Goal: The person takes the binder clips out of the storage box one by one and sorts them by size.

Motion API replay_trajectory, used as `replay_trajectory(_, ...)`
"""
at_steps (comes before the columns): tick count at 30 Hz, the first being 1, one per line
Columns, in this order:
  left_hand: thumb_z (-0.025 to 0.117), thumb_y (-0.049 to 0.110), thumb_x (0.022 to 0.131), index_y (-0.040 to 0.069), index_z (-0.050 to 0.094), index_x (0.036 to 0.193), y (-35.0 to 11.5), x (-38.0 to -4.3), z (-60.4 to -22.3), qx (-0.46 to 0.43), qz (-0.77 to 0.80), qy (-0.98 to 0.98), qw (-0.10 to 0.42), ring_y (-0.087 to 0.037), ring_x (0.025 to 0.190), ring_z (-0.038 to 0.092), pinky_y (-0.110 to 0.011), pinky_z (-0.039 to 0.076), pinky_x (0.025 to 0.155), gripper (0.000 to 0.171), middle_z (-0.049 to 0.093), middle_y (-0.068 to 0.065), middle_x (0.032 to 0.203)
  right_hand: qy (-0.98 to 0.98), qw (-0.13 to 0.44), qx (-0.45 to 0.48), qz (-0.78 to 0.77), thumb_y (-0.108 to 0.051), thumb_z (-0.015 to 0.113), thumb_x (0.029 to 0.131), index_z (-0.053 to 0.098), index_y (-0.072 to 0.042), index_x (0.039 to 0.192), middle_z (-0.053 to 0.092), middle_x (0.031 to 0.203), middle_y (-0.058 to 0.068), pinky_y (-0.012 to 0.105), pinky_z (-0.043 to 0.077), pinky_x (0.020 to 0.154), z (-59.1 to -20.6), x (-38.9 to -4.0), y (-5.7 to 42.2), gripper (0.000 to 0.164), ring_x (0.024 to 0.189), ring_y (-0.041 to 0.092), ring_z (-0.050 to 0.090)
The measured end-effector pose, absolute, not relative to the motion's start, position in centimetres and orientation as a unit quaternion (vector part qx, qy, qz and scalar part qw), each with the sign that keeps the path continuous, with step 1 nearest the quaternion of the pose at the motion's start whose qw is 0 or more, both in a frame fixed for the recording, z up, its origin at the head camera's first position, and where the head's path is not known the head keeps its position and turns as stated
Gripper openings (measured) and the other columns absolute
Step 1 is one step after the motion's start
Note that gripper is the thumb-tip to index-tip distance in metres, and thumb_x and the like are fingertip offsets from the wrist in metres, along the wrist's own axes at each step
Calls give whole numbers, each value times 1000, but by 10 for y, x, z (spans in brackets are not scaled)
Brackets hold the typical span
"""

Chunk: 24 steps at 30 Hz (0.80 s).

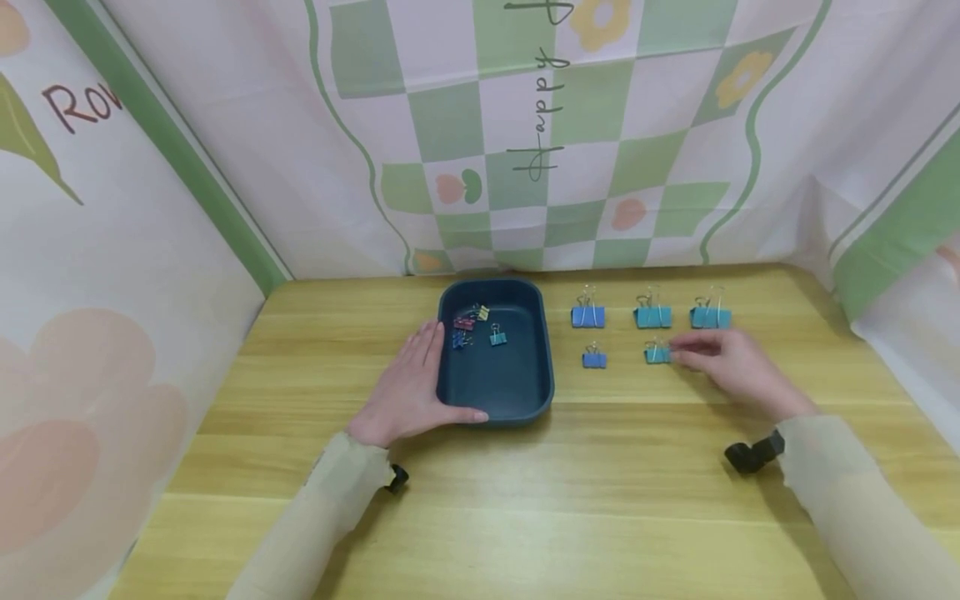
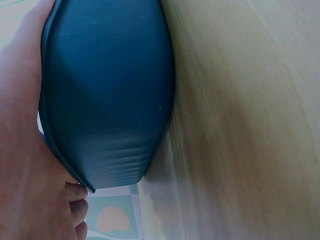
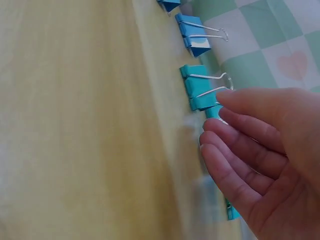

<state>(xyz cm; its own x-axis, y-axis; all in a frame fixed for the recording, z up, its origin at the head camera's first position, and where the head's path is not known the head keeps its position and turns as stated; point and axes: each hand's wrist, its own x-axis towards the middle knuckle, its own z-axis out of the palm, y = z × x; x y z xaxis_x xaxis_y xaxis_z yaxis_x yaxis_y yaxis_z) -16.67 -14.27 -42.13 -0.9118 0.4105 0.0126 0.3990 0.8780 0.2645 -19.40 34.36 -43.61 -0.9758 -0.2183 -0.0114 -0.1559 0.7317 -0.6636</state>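
Observation:
My left hand (image 1: 408, 387) rests against the left side and near corner of a dark blue tray (image 1: 495, 408), thumb along its near rim. Inside the tray lie several small binder clips, among them a teal one (image 1: 498, 337) and a red one (image 1: 463, 322). With thumb and fingertips, my right hand (image 1: 731, 367) pinches the right end of a small teal binder clip (image 1: 657, 355). In the right wrist view this hand (image 3: 260, 150) partly hides that clip. A small blue binder clip (image 1: 595, 359) stands to its left.
Behind the small clips stands a row of larger ones: a blue binder clip (image 1: 588, 316), a teal binder clip (image 1: 653, 316) and another teal clip (image 1: 710, 317). They sit on a wooden table (image 1: 525, 517), close to a checked curtain (image 1: 517, 183) at the back.

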Motion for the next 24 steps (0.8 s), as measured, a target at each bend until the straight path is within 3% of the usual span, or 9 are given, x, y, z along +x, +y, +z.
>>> replay_trajectory(7, 45, 102, 64, 4, 1, 163, -144, -167, -422, 207, 132, 969, 24, -20, 154, -3, -34, 3, 123, 146, 2, -13, 169, 916, 23, -86, -391, -36, 71, 98, 63, 0, 135, 69, 121, 19, 13, 51, 77, -409, -198, 331, 53, 94, 2, 66)
replay_trajectory(10, 44, 102, 63, 4, 1, 163, -144, -166, -421, 207, 132, 969, 23, -20, 154, -3, -33, 3, 122, 146, 1, -12, 169, 918, 6, -89, -386, -38, 72, 97, 64, -3, 134, 70, 122, 17, 10, 49, 77, -393, -201, 321, 52, 92, -4, 64)
replay_trajectory(18, 45, 103, 62, 4, 1, 163, -143, -166, -421, 203, 132, 970, 24, -20, 154, -3, -34, 3, 122, 148, 1, -12, 169, 910, -12, -128, -394, -32, 74, 96, 68, -6, 131, 72, 119, 12, 10, 51, 79, -360, -203, 287, 44, 95, 2, 67)
replay_trajectory(24, 44, 103, 63, 4, 1, 163, -143, -168, -421, 206, 130, 970, 24, -21, 154, -3, -34, 3, 123, 147, 1, -13, 169, 913, -2, -144, -381, -39, 75, 94, 71, -12, 130, 72, 122, 7, 12, 50, 80, -349, -202, 258, 44, 105, 19, 69)
